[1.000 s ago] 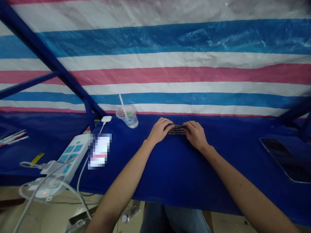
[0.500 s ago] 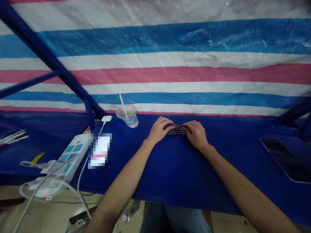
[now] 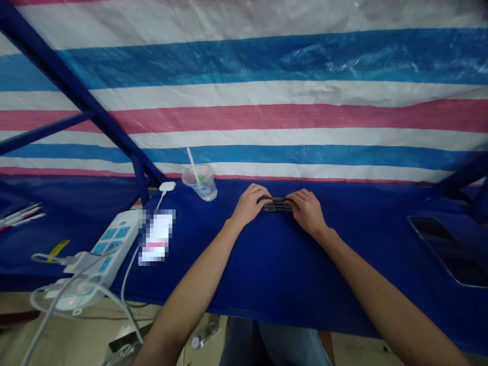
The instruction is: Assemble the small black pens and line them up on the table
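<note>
Where the forearms reach forward from the bottom of the view, the left hand [image 3: 249,205] and the right hand [image 3: 308,211] are seen close together on a blue cloth table cover [image 3: 274,269]. Between them, a bundle of dark slender rods [image 3: 277,204] is held flat on the cloth, near the table's far edge; what the rods are cannot be told at this size. The fingers [image 3: 264,200] of the left hand and those of the right are curled around the bundle's two ends, so that it is grasped from either side, with its middle left showing.

Below the near table edge, blue jeans [image 3: 267,345] can be seen, and a small bottle [image 3: 204,335] is lying on the floor beyond them. Left of the hands, a pixelated rectangular object [image 3: 156,236] is laid on the cloth with a white cable [image 3: 129,269] led from it, and a white power strip with blue sockets [image 3: 110,239] is placed just beside it. A black tablet [image 3: 448,249] is laid well to the right. Farther off, a plastic cup with a white straw [image 3: 200,183] is stood near a white plug [image 3: 166,186], and pens [image 3: 21,214] are placed at the far left. Behind everything, a striped tarpaulin [image 3: 267,122] is hung on a blue steel frame [image 3: 72,86].
</note>
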`<state>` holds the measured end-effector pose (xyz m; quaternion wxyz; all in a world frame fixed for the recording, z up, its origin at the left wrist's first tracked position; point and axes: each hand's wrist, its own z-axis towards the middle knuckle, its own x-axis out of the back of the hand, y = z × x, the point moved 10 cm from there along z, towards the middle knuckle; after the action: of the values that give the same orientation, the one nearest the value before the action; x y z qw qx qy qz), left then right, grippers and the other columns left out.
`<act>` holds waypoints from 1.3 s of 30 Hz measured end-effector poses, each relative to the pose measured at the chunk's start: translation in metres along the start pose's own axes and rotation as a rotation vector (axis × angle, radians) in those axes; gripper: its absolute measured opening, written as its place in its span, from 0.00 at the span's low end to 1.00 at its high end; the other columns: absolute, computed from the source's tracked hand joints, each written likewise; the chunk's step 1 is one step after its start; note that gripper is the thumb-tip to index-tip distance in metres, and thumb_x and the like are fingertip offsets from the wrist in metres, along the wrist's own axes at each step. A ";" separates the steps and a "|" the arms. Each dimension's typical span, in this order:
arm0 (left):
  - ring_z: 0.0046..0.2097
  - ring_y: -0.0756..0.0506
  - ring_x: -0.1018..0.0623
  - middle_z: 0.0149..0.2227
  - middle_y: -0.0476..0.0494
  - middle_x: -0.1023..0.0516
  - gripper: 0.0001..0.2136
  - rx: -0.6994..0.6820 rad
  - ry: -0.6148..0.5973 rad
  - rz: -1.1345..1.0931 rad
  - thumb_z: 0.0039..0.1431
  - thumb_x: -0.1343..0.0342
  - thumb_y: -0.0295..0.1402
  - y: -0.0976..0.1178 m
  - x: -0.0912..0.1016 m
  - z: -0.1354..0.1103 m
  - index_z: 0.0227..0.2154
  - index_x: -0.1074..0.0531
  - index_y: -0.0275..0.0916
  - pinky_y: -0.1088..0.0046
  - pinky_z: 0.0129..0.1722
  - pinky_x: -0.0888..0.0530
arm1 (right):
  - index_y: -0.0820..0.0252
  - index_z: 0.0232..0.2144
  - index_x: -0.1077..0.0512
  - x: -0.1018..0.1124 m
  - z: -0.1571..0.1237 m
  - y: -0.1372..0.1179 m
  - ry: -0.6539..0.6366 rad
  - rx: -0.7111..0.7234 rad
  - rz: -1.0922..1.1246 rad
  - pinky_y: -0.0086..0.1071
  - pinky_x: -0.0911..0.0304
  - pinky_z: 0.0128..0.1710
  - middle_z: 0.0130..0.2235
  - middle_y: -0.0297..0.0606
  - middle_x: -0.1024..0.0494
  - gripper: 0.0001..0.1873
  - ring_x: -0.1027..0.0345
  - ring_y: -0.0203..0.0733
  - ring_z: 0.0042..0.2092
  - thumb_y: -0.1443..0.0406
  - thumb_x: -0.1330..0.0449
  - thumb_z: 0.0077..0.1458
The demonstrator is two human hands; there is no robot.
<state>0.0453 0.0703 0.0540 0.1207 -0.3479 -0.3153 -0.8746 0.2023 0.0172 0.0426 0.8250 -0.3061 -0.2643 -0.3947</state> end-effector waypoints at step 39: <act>0.51 0.43 0.24 0.45 0.45 0.19 0.06 0.036 -0.078 0.046 0.68 0.39 0.36 0.000 -0.008 -0.001 0.43 0.20 0.42 0.61 0.53 0.24 | 0.56 0.40 0.22 0.006 0.002 -0.001 0.021 -0.001 0.111 0.45 0.32 0.43 0.38 0.42 0.19 0.08 0.32 0.50 0.42 0.66 0.42 0.67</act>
<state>0.0509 0.0697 0.0480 0.1347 -0.3867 -0.3272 -0.8516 0.2044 0.0146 0.0486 0.8482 -0.3166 -0.2381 -0.3516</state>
